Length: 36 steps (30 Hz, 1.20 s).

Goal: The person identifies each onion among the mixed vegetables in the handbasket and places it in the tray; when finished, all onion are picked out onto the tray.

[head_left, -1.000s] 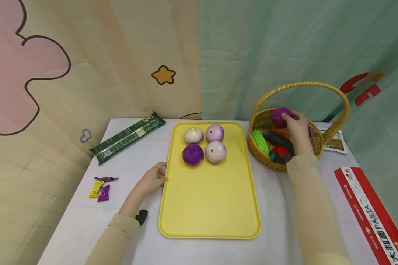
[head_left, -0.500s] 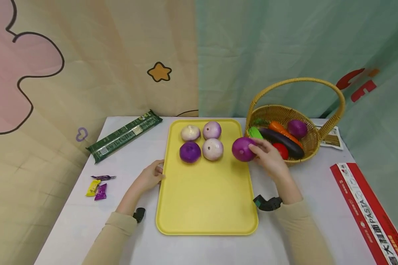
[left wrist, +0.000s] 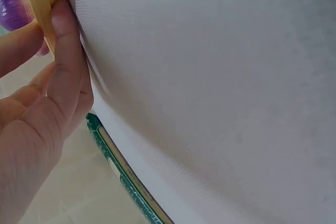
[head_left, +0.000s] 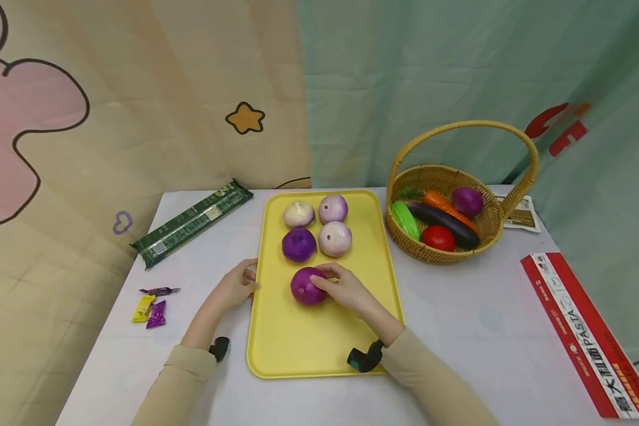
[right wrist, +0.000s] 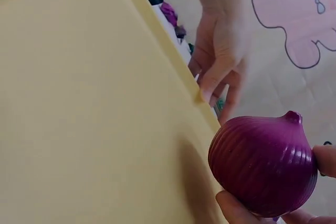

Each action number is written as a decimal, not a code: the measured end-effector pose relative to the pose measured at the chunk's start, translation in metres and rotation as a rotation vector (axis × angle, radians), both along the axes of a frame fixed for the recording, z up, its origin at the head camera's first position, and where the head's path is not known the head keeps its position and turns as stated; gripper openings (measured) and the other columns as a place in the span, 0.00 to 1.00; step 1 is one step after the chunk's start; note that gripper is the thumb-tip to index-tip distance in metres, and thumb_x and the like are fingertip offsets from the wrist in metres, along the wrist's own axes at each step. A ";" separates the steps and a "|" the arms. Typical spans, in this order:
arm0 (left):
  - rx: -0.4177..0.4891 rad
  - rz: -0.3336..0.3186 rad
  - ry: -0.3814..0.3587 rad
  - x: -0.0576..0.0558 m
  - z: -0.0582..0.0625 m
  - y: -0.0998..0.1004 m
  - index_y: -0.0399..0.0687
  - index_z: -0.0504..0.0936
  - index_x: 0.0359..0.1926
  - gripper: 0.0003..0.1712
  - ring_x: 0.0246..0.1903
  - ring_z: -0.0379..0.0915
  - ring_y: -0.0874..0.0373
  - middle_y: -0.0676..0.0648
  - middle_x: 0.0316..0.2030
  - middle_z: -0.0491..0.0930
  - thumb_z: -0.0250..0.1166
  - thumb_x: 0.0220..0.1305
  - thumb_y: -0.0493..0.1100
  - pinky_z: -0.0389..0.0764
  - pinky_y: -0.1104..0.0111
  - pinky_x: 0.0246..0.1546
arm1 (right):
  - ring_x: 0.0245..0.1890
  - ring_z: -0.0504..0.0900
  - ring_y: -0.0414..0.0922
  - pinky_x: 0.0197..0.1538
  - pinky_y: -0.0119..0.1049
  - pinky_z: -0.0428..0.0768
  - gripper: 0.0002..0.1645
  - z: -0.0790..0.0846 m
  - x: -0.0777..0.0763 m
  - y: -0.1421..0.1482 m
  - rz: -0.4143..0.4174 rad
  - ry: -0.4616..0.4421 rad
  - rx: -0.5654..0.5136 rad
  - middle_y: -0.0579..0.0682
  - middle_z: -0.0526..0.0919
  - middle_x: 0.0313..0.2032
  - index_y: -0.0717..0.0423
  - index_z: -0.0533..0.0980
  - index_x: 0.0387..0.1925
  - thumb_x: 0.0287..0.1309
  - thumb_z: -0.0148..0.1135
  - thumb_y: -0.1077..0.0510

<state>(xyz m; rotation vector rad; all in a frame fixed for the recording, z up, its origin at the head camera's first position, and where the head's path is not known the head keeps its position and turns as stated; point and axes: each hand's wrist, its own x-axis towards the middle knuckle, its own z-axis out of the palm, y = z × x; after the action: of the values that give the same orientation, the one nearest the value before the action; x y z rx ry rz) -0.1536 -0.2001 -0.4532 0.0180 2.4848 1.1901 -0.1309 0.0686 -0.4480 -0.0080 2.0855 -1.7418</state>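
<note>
My right hand [head_left: 347, 288] holds a red onion [head_left: 307, 286] between thumb and fingers over the middle of the yellow tray [head_left: 325, 349]. In the right wrist view this onion [right wrist: 265, 166] shows its pointed tip, and a shadow lies on the tray beside it. The left hand [head_left: 238, 284] pinches the tray's left rim; in the left wrist view its thumb is on one side of the rim [left wrist: 44, 3] and a finger on the other. Towards the tray's back stand a dark purple onion [head_left: 299, 245], a whitish onion [head_left: 299, 214] and two pale purple onions [head_left: 335, 238].
A wicker basket [head_left: 431, 255] at the back right holds an eggplant, a carrot, a tomato, a green vegetable and a purple onion. A red pasta box [head_left: 586, 331] lies at right, a green packet [head_left: 191, 223] at back left, and several small candies [head_left: 156, 313] at left.
My right hand has taken the red onion out of the basket and carried it left and toward me over the tray. The left hand has stayed at the tray's rim.
</note>
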 end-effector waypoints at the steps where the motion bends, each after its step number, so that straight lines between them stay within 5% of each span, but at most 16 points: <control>1: 0.002 -0.001 -0.002 0.000 0.000 0.000 0.33 0.60 0.71 0.34 0.39 0.76 0.50 0.35 0.45 0.73 0.58 0.65 0.29 0.84 0.64 0.37 | 0.50 0.81 0.51 0.50 0.41 0.84 0.27 -0.002 -0.001 -0.004 -0.004 0.021 0.035 0.61 0.77 0.55 0.61 0.73 0.59 0.66 0.62 0.50; 6: -0.009 0.014 -0.013 0.001 0.000 -0.002 0.34 0.59 0.71 0.34 0.40 0.76 0.50 0.35 0.45 0.73 0.58 0.66 0.30 0.84 0.64 0.38 | 0.54 0.80 0.52 0.49 0.40 0.82 0.24 -0.011 -0.004 -0.016 -0.026 0.101 0.147 0.58 0.83 0.52 0.60 0.77 0.55 0.65 0.62 0.48; 13: -0.004 0.011 0.003 -0.002 0.002 -0.001 0.33 0.59 0.71 0.34 0.42 0.76 0.49 0.34 0.46 0.73 0.58 0.66 0.30 0.84 0.64 0.38 | 0.44 0.82 0.48 0.39 0.33 0.81 0.23 -0.014 -0.009 -0.023 -0.057 0.142 0.115 0.59 0.85 0.47 0.63 0.77 0.53 0.66 0.61 0.50; 20: 0.000 0.011 0.006 -0.003 0.003 -0.002 0.33 0.59 0.71 0.34 0.40 0.76 0.51 0.34 0.46 0.73 0.57 0.66 0.29 0.84 0.65 0.37 | 0.51 0.82 0.52 0.47 0.39 0.83 0.23 -0.002 -0.009 -0.016 -0.066 0.140 0.094 0.58 0.83 0.50 0.63 0.75 0.55 0.68 0.59 0.51; 25: 0.002 0.013 0.001 -0.003 0.003 -0.003 0.33 0.59 0.71 0.34 0.41 0.76 0.50 0.35 0.46 0.73 0.57 0.66 0.30 0.84 0.64 0.37 | 0.55 0.80 0.58 0.52 0.47 0.83 0.23 0.027 -0.014 0.013 -0.092 0.170 0.046 0.63 0.79 0.55 0.65 0.72 0.59 0.69 0.57 0.55; 30: 0.008 0.025 -0.013 -0.001 0.003 -0.004 0.34 0.59 0.72 0.34 0.42 0.76 0.50 0.35 0.47 0.72 0.57 0.67 0.30 0.85 0.64 0.38 | 0.57 0.77 0.60 0.54 0.43 0.83 0.25 0.061 -0.031 0.061 -0.211 0.231 0.052 0.65 0.76 0.58 0.66 0.71 0.62 0.71 0.55 0.55; 36: 0.002 0.021 -0.008 0.001 0.002 -0.004 0.34 0.59 0.72 0.34 0.41 0.76 0.50 0.34 0.47 0.73 0.57 0.67 0.30 0.84 0.64 0.38 | 0.50 0.78 0.41 0.49 0.27 0.81 0.29 0.084 -0.063 0.134 -0.486 0.254 0.130 0.49 0.79 0.53 0.60 0.70 0.64 0.69 0.56 0.47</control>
<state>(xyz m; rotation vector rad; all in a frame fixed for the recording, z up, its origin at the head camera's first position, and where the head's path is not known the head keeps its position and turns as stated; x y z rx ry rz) -0.1530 -0.2043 -0.4508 -0.0121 2.4826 1.1994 -0.1936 0.2023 -0.3638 0.3620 2.5438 -1.9488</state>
